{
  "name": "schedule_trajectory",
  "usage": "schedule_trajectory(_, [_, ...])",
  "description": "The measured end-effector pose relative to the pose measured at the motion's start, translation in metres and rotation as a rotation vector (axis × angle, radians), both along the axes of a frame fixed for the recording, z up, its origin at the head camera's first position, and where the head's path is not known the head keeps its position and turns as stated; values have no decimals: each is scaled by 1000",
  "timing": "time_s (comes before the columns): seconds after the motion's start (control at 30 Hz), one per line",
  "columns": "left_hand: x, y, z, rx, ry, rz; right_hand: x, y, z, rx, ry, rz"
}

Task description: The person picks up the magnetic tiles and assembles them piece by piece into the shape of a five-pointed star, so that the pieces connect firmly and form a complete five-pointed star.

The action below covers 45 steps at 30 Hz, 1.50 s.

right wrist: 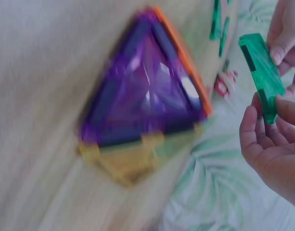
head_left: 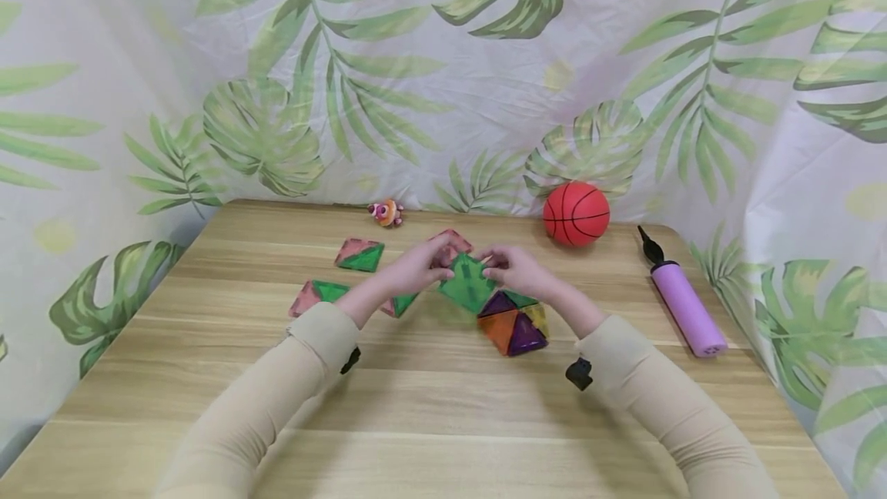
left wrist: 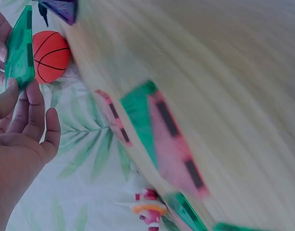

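Observation:
My left hand (head_left: 421, 264) and right hand (head_left: 518, 272) pinch a translucent green magnetic tile piece (head_left: 467, 287) from opposite sides, above the table. In the left wrist view, thumb and fingers grip the lower edge of this green piece (left wrist: 19, 53). Just in front of the right hand stands a joined shape of purple, orange, yellow and green triangle tiles (head_left: 513, 326); its purple triangle (right wrist: 148, 91) looms blurred in the right wrist view. Red-and-green tile pairs (head_left: 360, 254) lie around the left hand, and a red tile (head_left: 453, 239) lies behind the hands, partly hidden.
On the wooden table (head_left: 443, 422), a red basketball (head_left: 577, 213) sits at the back right. A purple hand pump (head_left: 687, 306) with a black nozzle lies along the right side. Toward the back stands a small toy figure (head_left: 386, 212). Leaf-print cloth hangs behind.

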<state>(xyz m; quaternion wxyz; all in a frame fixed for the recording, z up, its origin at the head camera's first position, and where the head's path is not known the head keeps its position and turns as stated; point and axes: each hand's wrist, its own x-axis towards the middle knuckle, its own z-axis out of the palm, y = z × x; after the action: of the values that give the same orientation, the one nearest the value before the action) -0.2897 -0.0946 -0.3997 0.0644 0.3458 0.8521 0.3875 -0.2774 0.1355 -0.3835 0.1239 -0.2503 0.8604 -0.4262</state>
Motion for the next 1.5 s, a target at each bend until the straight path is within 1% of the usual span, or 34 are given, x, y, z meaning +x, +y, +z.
schedule_trajectory(0.1, [-6,12,1,40,-9,18,-7,12,3,-25,-16,-19])
schedule_trajectory(0.2, [-11,25,0,46,-19,51,-11,24,5,-30,-46,-52])
schedule_trajectory(0.37, [-16,45,-3,100,-76,65,-15,43,3,-73,-153,-73])
schedule_trajectory(0.47, [-20,56,-6,120,-97,97,-19,56,-3,-148,-237,-81])
schedule_trajectory(0.53, [-23,62,-8,137,-134,129,-21,64,-8,-198,-288,-102])
schedule_trajectory(0.63, [-28,71,-11,188,-224,168,-24,76,-15,-266,-358,-139])
schedule_trajectory(0.7, [-30,77,-14,225,-281,176,-25,83,-19,-280,-382,-164])
schedule_trajectory(0.77, [-33,82,-17,246,-308,177,-25,88,-22,-291,-404,-175])
schedule_trajectory(0.93, [-34,94,-27,237,-301,164,-24,99,-32,-310,-462,-156])
schedule_trajectory(1.07, [-33,101,-36,220,-300,174,-23,105,-41,-345,-521,-137])
schedule_trajectory(1.13, [-35,103,-41,206,-284,183,-24,106,-45,-354,-539,-134])
schedule_trajectory(1.23, [-35,105,-43,168,-260,185,-26,107,-52,-340,-534,-132])
schedule_trajectory(1.33, [-35,108,-44,113,-243,184,-29,106,-59,-310,-524,-153])
schedule_trajectory(1.4, [-35,110,-44,92,-240,177,-30,105,-61,-286,-517,-182])
schedule_trajectory(1.5, [-36,111,-45,79,-239,160,-29,101,-61,-240,-503,-211])
